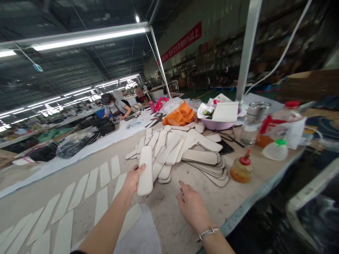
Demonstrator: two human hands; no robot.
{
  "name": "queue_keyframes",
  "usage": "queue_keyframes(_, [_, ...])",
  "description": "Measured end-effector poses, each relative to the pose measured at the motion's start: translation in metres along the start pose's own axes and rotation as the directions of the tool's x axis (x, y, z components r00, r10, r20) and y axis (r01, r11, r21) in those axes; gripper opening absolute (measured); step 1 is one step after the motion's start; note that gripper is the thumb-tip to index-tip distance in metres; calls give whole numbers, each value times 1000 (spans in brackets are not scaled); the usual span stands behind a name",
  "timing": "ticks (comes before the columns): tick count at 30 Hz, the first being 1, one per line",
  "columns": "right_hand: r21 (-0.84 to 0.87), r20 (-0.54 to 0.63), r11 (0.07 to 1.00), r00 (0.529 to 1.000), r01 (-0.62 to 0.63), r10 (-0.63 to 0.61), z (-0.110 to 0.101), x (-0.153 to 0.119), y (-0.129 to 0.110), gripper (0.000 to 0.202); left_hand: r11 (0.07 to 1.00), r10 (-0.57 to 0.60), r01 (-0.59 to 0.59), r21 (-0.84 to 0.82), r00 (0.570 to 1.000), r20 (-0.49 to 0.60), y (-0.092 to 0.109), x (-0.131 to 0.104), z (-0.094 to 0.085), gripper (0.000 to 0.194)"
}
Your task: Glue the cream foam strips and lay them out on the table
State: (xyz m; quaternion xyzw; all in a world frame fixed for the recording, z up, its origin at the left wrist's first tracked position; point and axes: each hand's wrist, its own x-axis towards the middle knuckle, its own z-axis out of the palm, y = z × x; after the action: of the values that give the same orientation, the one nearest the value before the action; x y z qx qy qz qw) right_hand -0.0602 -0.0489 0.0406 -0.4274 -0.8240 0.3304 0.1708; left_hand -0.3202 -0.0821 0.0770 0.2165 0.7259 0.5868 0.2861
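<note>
Between its thumb and fingers, my left hand (134,177) grips a long white panel with rounded corners (145,169), tilted up in front of a heap. My right hand (192,204), with a bracelet at the wrist, hovers over the table, fingers apart and holding nothing. A jumbled heap of similar white panels (173,146) lies just beyond both hands. To its right is a neater stack of the panels (202,158), fanned at the edges. On the left, flat white strips (63,203) lie spaced out in rows on the table (169,225).
Right of the stack stand a glue bottle with red tip (242,167), a glass jar (253,127), a green-capped bottle (277,150) and a red-capped container (278,123). Behind the heap are an orange bag (180,114) and a purple basin (217,124). A co-worker (116,107) leans over the table further back.
</note>
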Motion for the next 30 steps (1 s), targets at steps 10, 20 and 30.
queue_keyframes(10, [-38, 47, 999, 999, 20, -18, -1, 3, -10, 53, 559, 250, -283, 780, 954, 167, -40, 44, 29, 60])
queue_keyframes(20, [-88, 63, 993, 995, 78, -73, 8, -5, -10, 51, 232, 136, -315, 920, 947, 290, -69, 37, 38, 70])
queue_keyframes(30, [-43, 10, 994, 995, 97, -97, -3, -7, -7, 29, 139, 599, -742, 656, 590, 541, -29, 10, 76, 35])
